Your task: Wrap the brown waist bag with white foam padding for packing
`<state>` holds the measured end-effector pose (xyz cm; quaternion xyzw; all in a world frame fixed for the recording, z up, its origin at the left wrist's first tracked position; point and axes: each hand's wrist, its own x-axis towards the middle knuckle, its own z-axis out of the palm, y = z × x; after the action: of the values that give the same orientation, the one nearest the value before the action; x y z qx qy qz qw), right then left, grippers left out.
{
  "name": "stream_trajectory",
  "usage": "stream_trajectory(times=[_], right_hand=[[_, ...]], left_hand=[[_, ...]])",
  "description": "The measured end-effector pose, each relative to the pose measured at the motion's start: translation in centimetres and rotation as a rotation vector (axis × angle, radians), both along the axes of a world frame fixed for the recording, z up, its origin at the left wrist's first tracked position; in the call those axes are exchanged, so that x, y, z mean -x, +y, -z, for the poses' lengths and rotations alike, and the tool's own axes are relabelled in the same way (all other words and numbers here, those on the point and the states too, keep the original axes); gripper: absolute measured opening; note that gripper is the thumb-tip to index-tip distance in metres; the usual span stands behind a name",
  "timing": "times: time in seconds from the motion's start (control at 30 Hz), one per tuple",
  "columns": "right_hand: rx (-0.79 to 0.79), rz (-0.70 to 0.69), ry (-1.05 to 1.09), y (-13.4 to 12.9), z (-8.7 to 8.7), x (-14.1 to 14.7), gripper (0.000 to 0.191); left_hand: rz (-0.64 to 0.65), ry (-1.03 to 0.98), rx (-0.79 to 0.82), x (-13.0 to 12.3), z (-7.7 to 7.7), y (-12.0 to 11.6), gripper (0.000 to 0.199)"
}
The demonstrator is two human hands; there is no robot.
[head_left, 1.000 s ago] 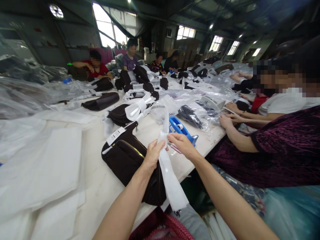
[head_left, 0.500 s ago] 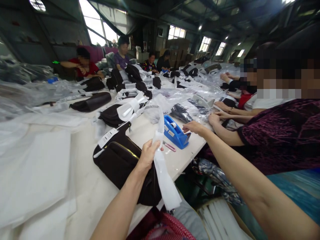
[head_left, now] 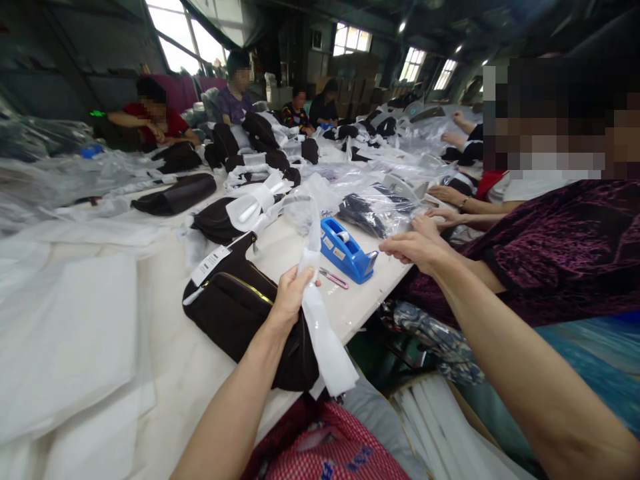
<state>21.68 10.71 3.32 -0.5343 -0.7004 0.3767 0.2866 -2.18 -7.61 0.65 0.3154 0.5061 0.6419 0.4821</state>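
Observation:
My left hand (head_left: 291, 292) is closed round a bag strap wrapped in white packing sheet (head_left: 327, 350), whose loose end hangs past the table edge. The strap belongs to a dark brown bag (head_left: 235, 323) with a gold zip, lying on the table under my left wrist. A white paper tag (head_left: 211, 265) rests on its upper left. Just right of the blue tape dispenser (head_left: 347, 253), my right hand (head_left: 413, 249) is held with thumb and fingers pinched together. Whatever is between those fingertips is too small to make out. Pink thread snips (head_left: 334, 278) lie between the strap and the dispenser.
White sheets (head_left: 70, 340) are stacked on the left of the table. More dark bags (head_left: 175, 195) and clear plastic spread across the far side. A co-worker's patterned sleeve (head_left: 565, 240) is close on my right, with a plastic-wrapped bag (head_left: 375, 208) before that person's hands.
My right hand has drawn slightly away from the tape dispenser to the right, its fingers now pinched. My left hand keeps its hold on the wrapped strap. The view has shifted slightly.

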Motion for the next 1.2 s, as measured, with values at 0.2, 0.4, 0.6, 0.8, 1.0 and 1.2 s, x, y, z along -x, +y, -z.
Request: stream_trajectory(times=[0.2,0.4,0.6,0.8,1.0,1.2], right_hand=[[0.159,0.132,0.002,-2.2,5.6,-1.1,0.028],[0.178,-0.044,-0.008,-5.5,5.5,-0.7,0.033],[0.072,-0.471,0.277,-11.8,-2.4,5.9,0.034],[-0.157,-0.493,0.141,-11.7,-2.5,10.7,0.034],[-0.215,-0.346,-0.035,-10.8,-1.6,10.9,0.030],[-0.175,-0.304,-0.008,-10.6,-1.9,11.2,0.032]], left_hand=[[-0.011,0.018,-0.012,0.0,0.1,0.0,0.034],[0.000,-0.004,0.002,-0.2,0.0,-0.1,0.037],[-0.040,0.087,-0.030,-0.5,0.1,0.0,0.030],[-0.074,0.253,-0.070,-0.4,0.8,0.3,0.026],[-0.058,0.389,-0.093,-0.2,1.3,0.5,0.021],[-0.018,0.377,-0.163,-0.1,1.0,0.1,0.023]])
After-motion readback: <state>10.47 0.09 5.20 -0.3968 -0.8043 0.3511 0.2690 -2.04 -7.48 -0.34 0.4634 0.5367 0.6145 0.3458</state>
